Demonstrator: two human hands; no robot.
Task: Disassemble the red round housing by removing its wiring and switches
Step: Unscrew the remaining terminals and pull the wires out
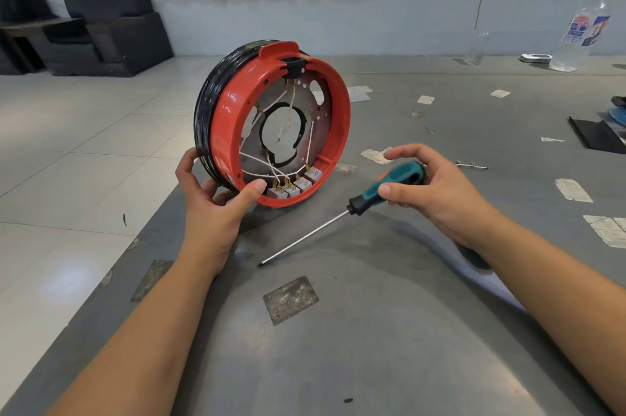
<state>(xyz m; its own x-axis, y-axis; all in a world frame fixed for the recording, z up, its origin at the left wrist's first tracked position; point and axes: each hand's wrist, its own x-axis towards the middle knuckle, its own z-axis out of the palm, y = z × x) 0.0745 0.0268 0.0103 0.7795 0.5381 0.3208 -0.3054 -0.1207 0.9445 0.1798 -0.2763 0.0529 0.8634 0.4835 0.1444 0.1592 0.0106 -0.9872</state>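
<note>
The red round housing [227, 131] stands on its edge on the grey table [372, 331], with its open side towards me and black bands around its outer rim. Inside, white wires [271, 168] run across a metal plate down to several grey switches [293, 187] at the bottom. My left hand [213, 208] grips the housing's lower left rim, thumb on the red edge. My right hand [437, 188] holds a screwdriver [389, 183] by its teal and black handle, to the right of the housing. The shaft points down and left, its tip near the table.
Two clear plastic bottles [584, 32] stand at the far right of the table, with paper scraps and stickers scattered around. Dark objects [599, 134] lie at the right edge. The table's left edge drops to a tiled floor, and black armchairs [111, 25] stand at the far left.
</note>
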